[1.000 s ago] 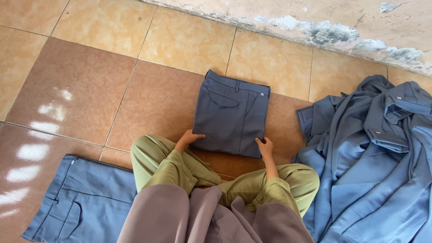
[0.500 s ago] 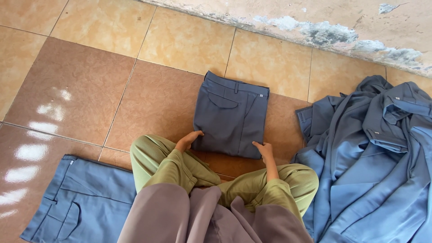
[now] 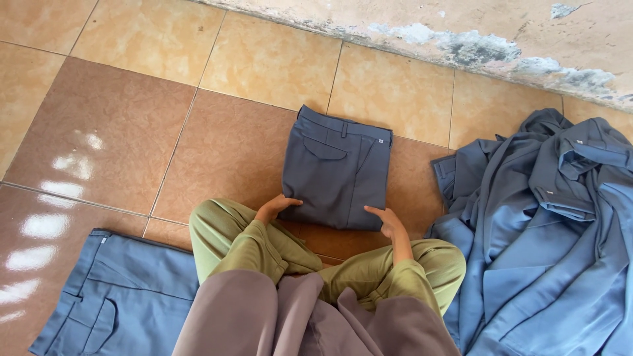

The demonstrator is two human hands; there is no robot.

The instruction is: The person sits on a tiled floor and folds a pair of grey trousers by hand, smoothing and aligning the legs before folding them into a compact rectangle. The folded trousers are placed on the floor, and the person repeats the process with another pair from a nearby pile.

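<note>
Two hands of ours rest at the near edge of the folded grey trousers on the tiled floor. Since a second ago our left hand has curled over the left corner, fingers lightly closed on cloth; our right hand has slid nearer, fingers flat and open. Trousers unmoved, fold looks finished. Loose blue clothes lie right.
</note>
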